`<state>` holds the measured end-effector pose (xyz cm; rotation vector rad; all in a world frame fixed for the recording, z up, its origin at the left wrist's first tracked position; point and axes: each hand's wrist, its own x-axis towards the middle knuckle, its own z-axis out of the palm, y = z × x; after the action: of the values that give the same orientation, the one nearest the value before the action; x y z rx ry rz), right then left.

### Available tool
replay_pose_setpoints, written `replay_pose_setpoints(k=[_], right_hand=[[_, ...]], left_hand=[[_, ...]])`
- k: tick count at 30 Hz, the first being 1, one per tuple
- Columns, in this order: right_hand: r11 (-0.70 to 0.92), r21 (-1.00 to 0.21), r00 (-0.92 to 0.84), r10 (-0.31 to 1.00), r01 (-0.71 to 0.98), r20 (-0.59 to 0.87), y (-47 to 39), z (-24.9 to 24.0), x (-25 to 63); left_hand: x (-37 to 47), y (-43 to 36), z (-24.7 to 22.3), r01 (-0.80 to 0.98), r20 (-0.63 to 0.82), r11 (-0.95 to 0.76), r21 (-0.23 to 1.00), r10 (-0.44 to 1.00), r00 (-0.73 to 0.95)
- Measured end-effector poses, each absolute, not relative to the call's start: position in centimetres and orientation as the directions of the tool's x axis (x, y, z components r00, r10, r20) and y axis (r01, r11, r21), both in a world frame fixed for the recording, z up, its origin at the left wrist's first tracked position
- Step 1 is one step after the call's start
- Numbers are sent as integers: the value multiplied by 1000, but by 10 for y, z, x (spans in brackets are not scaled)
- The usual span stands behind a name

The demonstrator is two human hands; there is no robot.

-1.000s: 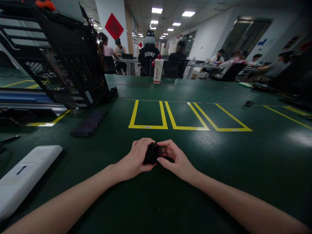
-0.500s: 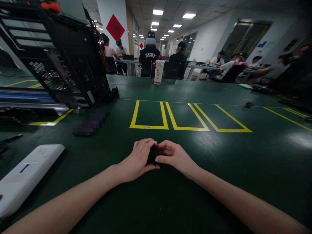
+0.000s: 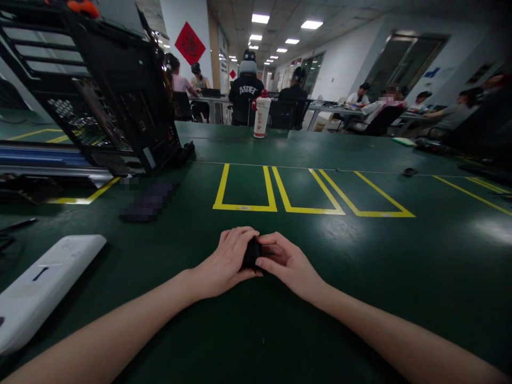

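Observation:
A small black object (image 3: 252, 253) sits between my two hands, low over the dark green table (image 3: 256, 330); its kind is hard to make out because fingers cover much of it. My left hand (image 3: 226, 260) is closed round its left side, fingers over the top and thumb along the near side. From the right, my right hand (image 3: 291, 262) grips its edge with bent fingers and thumb, the fingertips touching it. Yellow tape outlines (image 3: 245, 208) lie on the table just beyond the hands.
An open black computer case (image 3: 132, 106) stands at the left. Nearer are a blurred dark flat item (image 3: 148, 202) and a long white device (image 3: 52, 288). A white bottle with a red cap (image 3: 261, 114) stands at the far edge. Several people sit at tables behind.
The right hand has shifted and turned very slightly at the black object's edge. The left hand keeps its hold, and the view has barely moved.

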<state>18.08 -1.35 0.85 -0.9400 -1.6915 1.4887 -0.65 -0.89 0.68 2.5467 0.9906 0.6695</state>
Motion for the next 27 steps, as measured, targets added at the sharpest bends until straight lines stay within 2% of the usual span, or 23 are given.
replay_pose_setpoints(k=[5, 14, 21, 27], right_hand=[[158, -984, -486, 868, 83, 99, -15, 6, 179], [37, -995, -486, 874, 89, -11, -12, 11, 178], [77, -997, -533, 844, 4, 63, -15, 9, 181], [107, -992, -451, 890, 74, 62, -15, 9, 179]], left_hand=[[-7, -8, 5, 539, 305, -709, 455, 693, 653], [-4, -9, 9, 531, 292, -701, 476, 695, 657], [-5, -9, 10, 532, 295, -696, 483, 701, 650], [-3, -7, 8, 523, 303, -705, 479, 691, 656]])
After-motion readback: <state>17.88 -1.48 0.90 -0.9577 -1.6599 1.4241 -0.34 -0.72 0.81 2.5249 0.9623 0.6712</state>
